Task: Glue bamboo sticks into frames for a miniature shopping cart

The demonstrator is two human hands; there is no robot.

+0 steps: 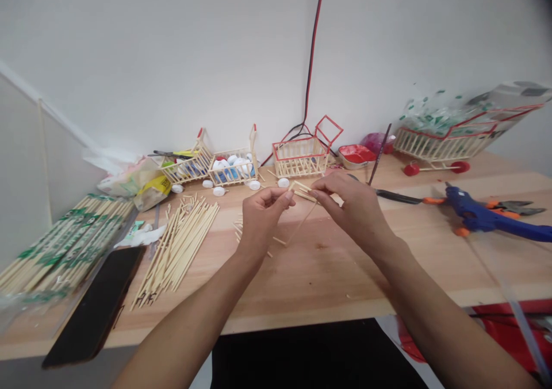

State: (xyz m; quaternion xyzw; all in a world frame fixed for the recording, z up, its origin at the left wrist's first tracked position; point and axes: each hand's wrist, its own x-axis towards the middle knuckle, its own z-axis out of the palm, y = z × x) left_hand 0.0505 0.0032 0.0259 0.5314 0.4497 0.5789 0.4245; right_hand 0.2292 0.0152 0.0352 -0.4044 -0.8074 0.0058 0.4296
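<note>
Above the middle of the table, my left hand (264, 210) and my right hand (351, 202) hold a small frame of thin wooden sticks (302, 221) between them. My left thumb and forefinger pinch its left corner. The fingers of my right hand are closed on its upper right part. One thin stick slants down from the right hand to a lower corner near the tabletop. Short cut sticks (238, 228) lie beside my left wrist, partly hidden by it. Beyond the hands stands a stick-built cart basket (302, 158) with a red rim and a white wheel.
Loose sticks (183, 242), packaged chopsticks (64, 239) and a black board (97, 303) lie on the left. Two small carts (233, 170) (185, 169) hold bottle caps. Right are red paint (357, 154), a brush (379, 153), a blue glue gun (478, 208), pliers (520, 210) and a larger cart (446, 145).
</note>
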